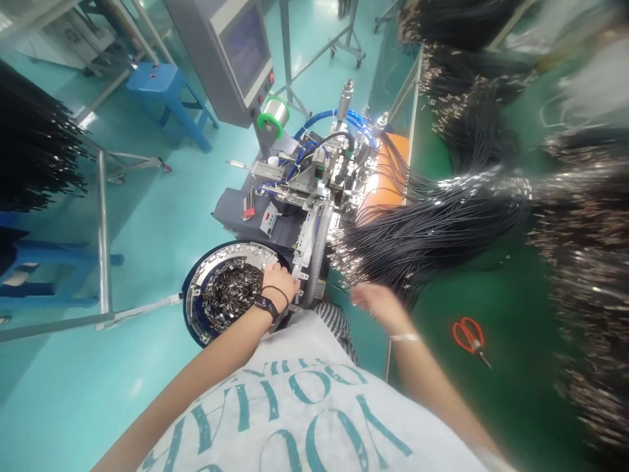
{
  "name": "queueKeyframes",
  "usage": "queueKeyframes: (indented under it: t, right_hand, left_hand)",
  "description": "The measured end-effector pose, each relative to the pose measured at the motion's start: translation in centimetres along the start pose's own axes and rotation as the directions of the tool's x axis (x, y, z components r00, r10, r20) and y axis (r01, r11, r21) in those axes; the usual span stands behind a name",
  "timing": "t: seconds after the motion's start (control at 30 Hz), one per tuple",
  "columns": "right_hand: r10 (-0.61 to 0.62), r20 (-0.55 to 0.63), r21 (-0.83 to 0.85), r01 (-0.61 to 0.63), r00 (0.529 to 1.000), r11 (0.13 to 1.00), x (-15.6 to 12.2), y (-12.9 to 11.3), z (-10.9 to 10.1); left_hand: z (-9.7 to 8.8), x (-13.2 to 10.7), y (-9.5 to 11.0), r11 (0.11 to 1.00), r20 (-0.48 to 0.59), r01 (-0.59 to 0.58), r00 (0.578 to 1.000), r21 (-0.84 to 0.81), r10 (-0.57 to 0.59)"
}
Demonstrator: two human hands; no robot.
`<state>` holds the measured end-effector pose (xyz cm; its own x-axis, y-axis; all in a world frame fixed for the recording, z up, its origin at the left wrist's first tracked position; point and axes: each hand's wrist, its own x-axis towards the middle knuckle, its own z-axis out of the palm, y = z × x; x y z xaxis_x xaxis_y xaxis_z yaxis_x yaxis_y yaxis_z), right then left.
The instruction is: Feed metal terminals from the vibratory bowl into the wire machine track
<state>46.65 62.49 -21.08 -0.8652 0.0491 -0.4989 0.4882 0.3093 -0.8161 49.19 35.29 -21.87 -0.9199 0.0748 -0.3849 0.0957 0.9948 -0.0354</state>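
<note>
The 2 hands are apart: the left hand [278, 283] rests on the rim of a bowl feeder [192, 298] of metal terminals [228, 295] at lower centre, while the right hand [376, 307] (blurred, its grip unclear) is nearer the black wire bundle [432, 239], whose long axis runs toward the right of the frame.

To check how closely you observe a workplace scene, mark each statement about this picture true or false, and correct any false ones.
1. The left hand rests at the rim of a round bowl feeder holding loose metal terminals. True.
2. The red-handled scissors lie inside the bowl. False: they lie on the green work surface.
3. The right hand holds the wire spool. False: the spool sits on the machine; the hand is beside the black wires.
4. A dark band circles the left wrist. True.
5. The stool is orange. False: it is blue.
</note>
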Motion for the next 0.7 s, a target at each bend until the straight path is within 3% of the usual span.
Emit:
queueKeyframes:
  t: [0.1,0.13,0.2,0.37,0.5,0.7]
  right_hand:
    - [0.156,0.219,0.231,-0.206,0.963,0.951,0.8,1.7,11.5]
    - [0.185,0.253,0.302,-0.259,0.950,0.917,1.4,2.4,14.2]
    - [0.233,0.296,0.423,-0.346,0.926,0.837,2.5,3.6,17.3]
    - [0.280,0.333,0.676,-0.435,0.900,0.595,3.9,5.2,19.0]
    - [0.269,0.393,0.805,-0.470,0.880,0.361,4.9,4.6,20.6]
    - [0.294,0.492,0.782,-0.565,0.819,0.264,7.3,3.1,22.8]
  left_hand:
    - [0.1,0.0,-0.1,1.000,-0.016,-0.011,1.000,-0.027,0.010]
    - [0.1,0.1,-0.2,1.000,-0.018,-0.012,1.000,-0.027,0.012]
    - [0.4,0.4,-0.2,1.000,-0.015,-0.006,1.000,-0.001,0.006]
    - [1.3,0.9,-0.2,0.998,-0.025,0.008,1.000,0.063,-0.007]
    - [1.2,1.0,-0.3,0.998,-0.027,0.004,1.000,0.066,-0.002]
    - [1.0,0.8,-0.3,0.997,-0.008,0.022,1.000,0.075,-0.021]
